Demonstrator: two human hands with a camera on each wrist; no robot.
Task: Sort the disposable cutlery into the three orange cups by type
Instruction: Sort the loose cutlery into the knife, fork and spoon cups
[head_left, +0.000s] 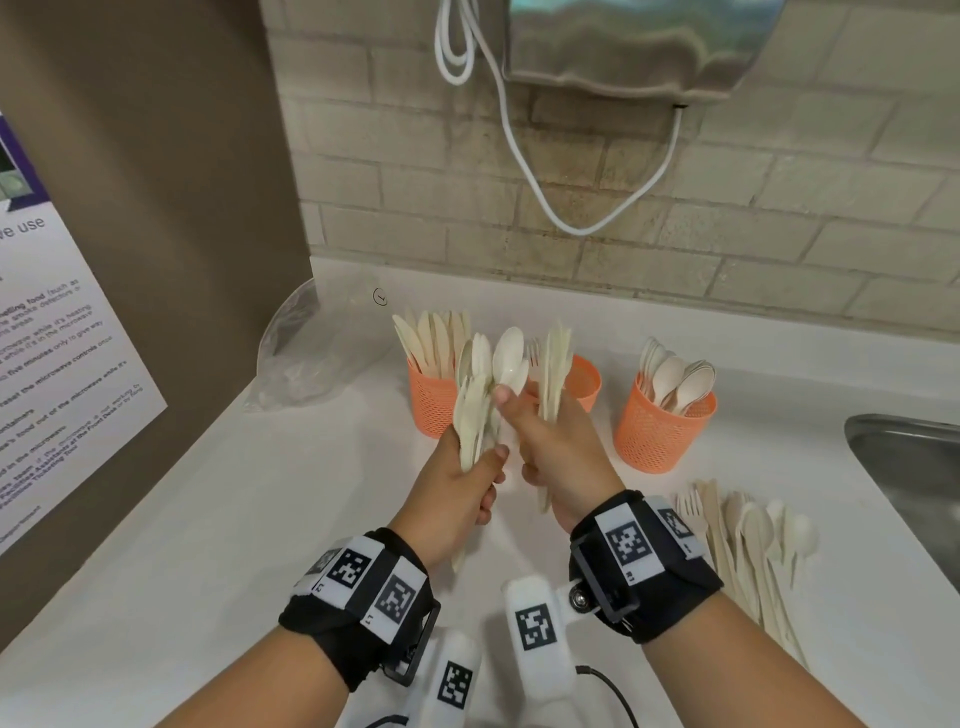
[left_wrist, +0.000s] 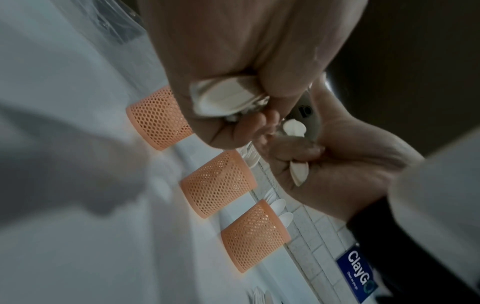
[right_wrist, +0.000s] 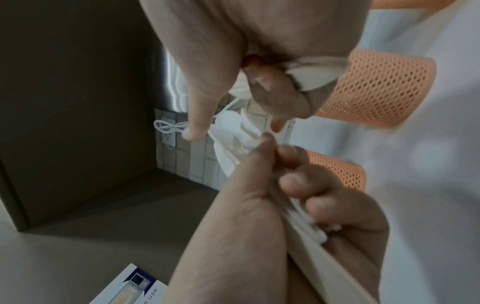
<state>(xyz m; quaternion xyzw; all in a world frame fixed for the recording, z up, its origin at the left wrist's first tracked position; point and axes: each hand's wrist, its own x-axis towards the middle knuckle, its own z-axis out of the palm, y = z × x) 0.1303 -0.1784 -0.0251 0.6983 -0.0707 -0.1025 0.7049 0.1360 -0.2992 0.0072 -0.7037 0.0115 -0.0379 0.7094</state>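
Head view: both hands full of pale cutlery above the white counter (head_left: 208, 519).

Her left hand (head_left: 457, 483) clenches a mixed bundle (head_left: 475, 395) by the handles; the right hand (head_left: 556, 441) grips a sheaf of knives (head_left: 553, 369) while thumb and finger pinch one spoon (head_left: 509, 358). Behind stand three orange cups (head_left: 660, 431); loose pieces (head_left: 743, 535) lie right. Light, stiff, slick stuff, I'd judge: hold by the handles.

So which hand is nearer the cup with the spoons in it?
Right. The right hand is just left of the spoon cup, holding cutlery; the left hand is farther left, gripping its own bundle.
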